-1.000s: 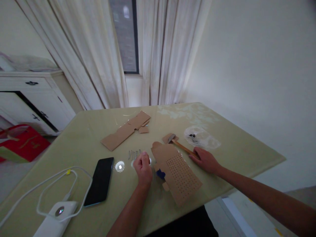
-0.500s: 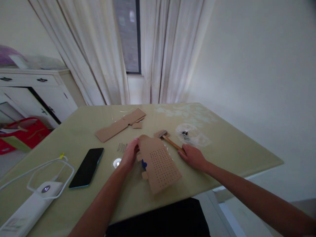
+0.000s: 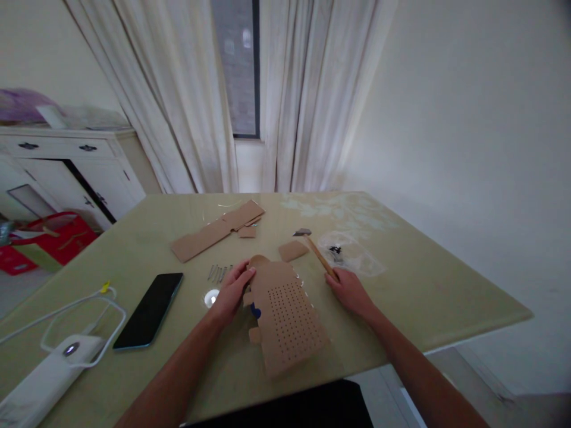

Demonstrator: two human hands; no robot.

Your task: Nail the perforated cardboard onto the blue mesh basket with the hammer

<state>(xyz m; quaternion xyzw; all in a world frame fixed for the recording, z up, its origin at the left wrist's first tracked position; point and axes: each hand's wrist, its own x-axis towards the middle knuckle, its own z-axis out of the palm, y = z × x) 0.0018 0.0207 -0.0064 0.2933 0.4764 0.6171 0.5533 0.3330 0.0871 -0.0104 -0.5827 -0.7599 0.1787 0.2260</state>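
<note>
My left hand [image 3: 232,290] grips the far left edge of a brown cardboard piece [image 3: 285,321] punched with rows of small holes, its thumb on top. Tabs stick out along the cardboard's left side, and a dark blue part [image 3: 256,310] shows there. In my right hand [image 3: 350,290] is the wooden handle of a hammer [image 3: 320,257], fingers wrapped round it. The hammer's metal head is up and away from me, beyond a small cardboard scrap [image 3: 293,250]. Several nails [image 3: 219,273] lie beside my left hand, near a shiny round white object [image 3: 211,298].
A clear plastic bag [image 3: 357,255] with small black pieces lies right of the hammer. Long cardboard strips [image 3: 209,235] are at the back left. A phone [image 3: 149,310], a white power strip [image 3: 53,374] and its looped cable lie on the left of the table [image 3: 437,297].
My right hand has raised the hammer, and its head has come off the small cardboard scrap. My left hand still holds the perforated cardboard. The camera view has shifted slightly.
</note>
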